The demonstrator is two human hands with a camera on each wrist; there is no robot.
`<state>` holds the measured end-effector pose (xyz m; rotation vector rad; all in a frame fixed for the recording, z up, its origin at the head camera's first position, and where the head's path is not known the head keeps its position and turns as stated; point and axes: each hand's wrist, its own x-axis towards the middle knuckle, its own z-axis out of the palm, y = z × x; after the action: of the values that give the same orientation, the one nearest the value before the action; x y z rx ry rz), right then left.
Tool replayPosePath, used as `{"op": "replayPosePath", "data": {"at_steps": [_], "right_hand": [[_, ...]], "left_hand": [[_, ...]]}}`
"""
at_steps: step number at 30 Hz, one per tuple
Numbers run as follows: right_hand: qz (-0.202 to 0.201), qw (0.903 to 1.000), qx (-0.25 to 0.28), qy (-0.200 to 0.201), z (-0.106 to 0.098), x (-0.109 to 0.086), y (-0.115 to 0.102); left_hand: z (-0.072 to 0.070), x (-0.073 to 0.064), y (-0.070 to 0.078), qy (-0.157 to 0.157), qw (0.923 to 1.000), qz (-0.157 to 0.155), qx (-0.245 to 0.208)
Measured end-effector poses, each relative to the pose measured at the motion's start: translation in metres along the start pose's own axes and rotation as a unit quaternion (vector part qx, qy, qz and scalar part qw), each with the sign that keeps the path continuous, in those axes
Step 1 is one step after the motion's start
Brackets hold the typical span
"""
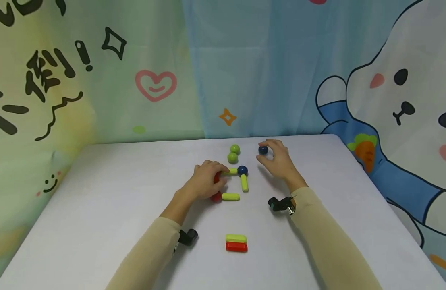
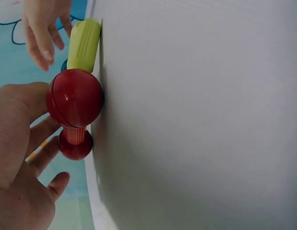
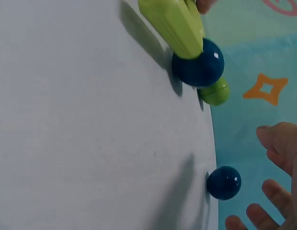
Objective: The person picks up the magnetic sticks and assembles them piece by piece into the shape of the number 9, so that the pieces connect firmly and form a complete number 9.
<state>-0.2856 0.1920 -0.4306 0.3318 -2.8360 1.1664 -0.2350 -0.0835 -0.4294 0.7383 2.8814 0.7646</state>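
- The person's left grip point(image 1: 208, 179) is curled round a far glossy red ball point(image 2: 75, 151), apparently to steady the joined pieces by one corner.
- A ribbed red plastic rod point(image 2: 75, 135) links that ball to a near glossy red ball point(image 1: 216, 197), from which a short yellow-green plastic rod point(image 1: 231, 196) sticks out rightward.
- A second yellow-green rod point(image 1: 233, 171), partly hidden by a fingertip, runs from near the held corner to a shiny dark blue corner ball point(image 1: 242, 170); a third yellow-green rod point(image 1: 244, 183) points from there toward the person, leaving the near right corner without a ball (the only one so).
- The right grip point(image 1: 279, 161) looks released, thumb and fingers spread about a loose dark blue ball point(image 1: 263, 150) on the white surface point(image 1: 117, 201), likely so the round thing fits between them.
- A glossy green ball point(image 1: 232, 157) and another green ball point(image 1: 235, 149) sit just beyond, perhaps kept aside.
- A loose yellow-green rod point(image 1: 236, 238) and a loose red rod point(image 1: 236, 247) lie side by side nearest the person, seemingly parked within reach.
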Motion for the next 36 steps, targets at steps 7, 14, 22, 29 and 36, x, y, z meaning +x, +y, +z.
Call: {"op": "replayPosePath", "data": {"at_steps": [7, 14, 22, 29, 36], "right_hand": [[0.046, 0.9978, -0.014, -0.045, 0.000, 0.006, 0.012], [0.049, 0.9973, -0.020, -0.050, 0.007, 0.005, 0.018], [0.063, 0.9964, -0.027, -0.049, 0.007, 0.004, 0.020], [0.065, 0.9952, -0.064, -0.034, 0.007, 0.011, 0.015], [0.054, 0.9934, -0.093, -0.040, 0.012, 0.021, 0.011]], "left_hand": [[0.001, -0.003, 0.001, -0.011, 0.9997, 0.001, 0.020], [0.002, -0.005, 0.003, -0.017, 0.9996, 0.006, 0.024], [0.003, -0.009, 0.005, -0.023, 0.9996, 0.006, 0.016], [0.002, -0.011, 0.003, -0.021, 0.9996, 0.007, 0.016], [0.004, -0.010, 0.003, -0.019, 0.9997, 0.012, 0.012]]}}
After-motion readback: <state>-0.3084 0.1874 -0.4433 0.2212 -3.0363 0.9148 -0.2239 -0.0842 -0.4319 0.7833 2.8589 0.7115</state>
